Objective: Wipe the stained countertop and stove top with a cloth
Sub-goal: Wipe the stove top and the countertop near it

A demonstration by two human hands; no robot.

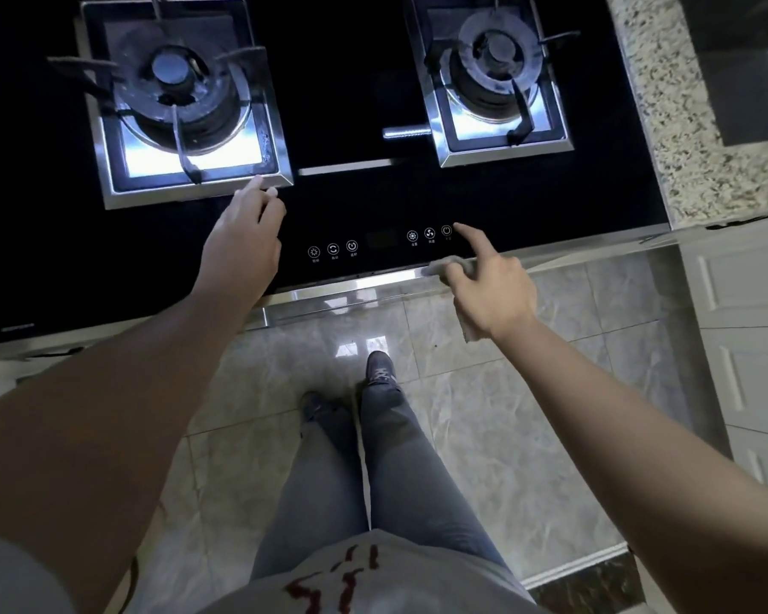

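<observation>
The black glass stove top (pixel 351 104) fills the upper view, with a left burner (pixel 174 95) and a right burner (pixel 495 68) in steel frames. My left hand (pixel 242 245) rests flat on the glass, fingertips touching the front corner of the left burner's frame, holding nothing. My right hand (pixel 488 290) sits at the stove's steel front edge, gripping a small grey-brown cloth (pixel 451 265), while its index finger points out to the touch buttons (pixel 431 234). A speckled granite countertop (pixel 679 139) lies to the right of the stove.
A second set of touch buttons (pixel 333 249) sits left of centre on the glass. White cabinet doors (pixel 745 330) stand at the right. Below me are a tiled floor (pixel 484 414), my legs and shoes (pixel 380 367). A dark sink or recess (pixel 745 73) is at the upper right.
</observation>
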